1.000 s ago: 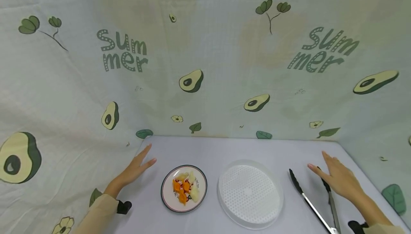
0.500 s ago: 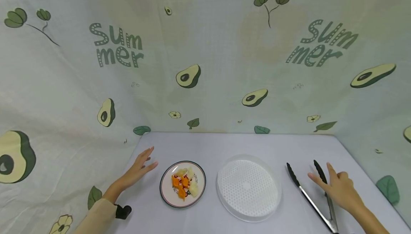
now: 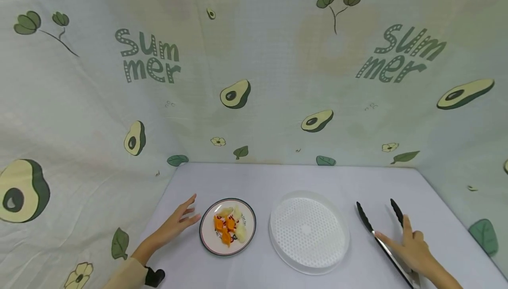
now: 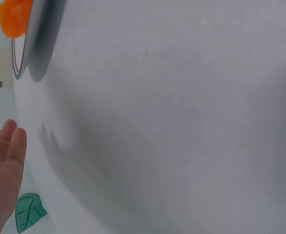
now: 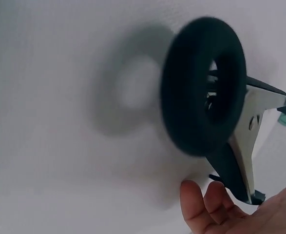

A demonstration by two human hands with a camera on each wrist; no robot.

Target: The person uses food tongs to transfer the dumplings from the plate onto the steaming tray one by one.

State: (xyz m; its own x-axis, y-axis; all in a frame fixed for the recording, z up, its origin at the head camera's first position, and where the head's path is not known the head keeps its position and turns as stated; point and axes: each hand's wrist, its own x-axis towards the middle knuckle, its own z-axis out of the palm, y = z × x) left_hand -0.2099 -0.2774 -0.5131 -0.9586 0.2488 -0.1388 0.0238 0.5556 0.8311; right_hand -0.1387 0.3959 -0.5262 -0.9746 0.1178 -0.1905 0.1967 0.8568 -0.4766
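Note:
In the head view, a pair of metal tongs with black tips (image 3: pixel 393 260) lies spread on the table at the right. My right hand (image 3: pixel 414 251) is over the tongs, its thumb at the left arm and its index finger extended over the right arm. A black ring (image 5: pixel 203 87) stands in front of the tongs (image 5: pixel 247 131) in the right wrist view, with my right fingers (image 5: pixel 194 200) beside the lower arm. My left hand (image 3: pixel 176 226) is just left of a rimmed plate (image 3: pixel 208 236) holding orange pieces (image 3: pixel 225 237) and pale pieces (image 3: pixel 240 231). It holds nothing.
A round white perforated tray (image 3: pixel 307 236) sits between the plate and the tongs. The white table (image 3: pixel 258 181) ends at a hanging cloth (image 3: pixel 274 60) printed with avocados and leaves, which also covers the sides.
My right hand has come down and left onto the tongs, which have not closed. My left hand has shifted right and nearer, towards the plate.

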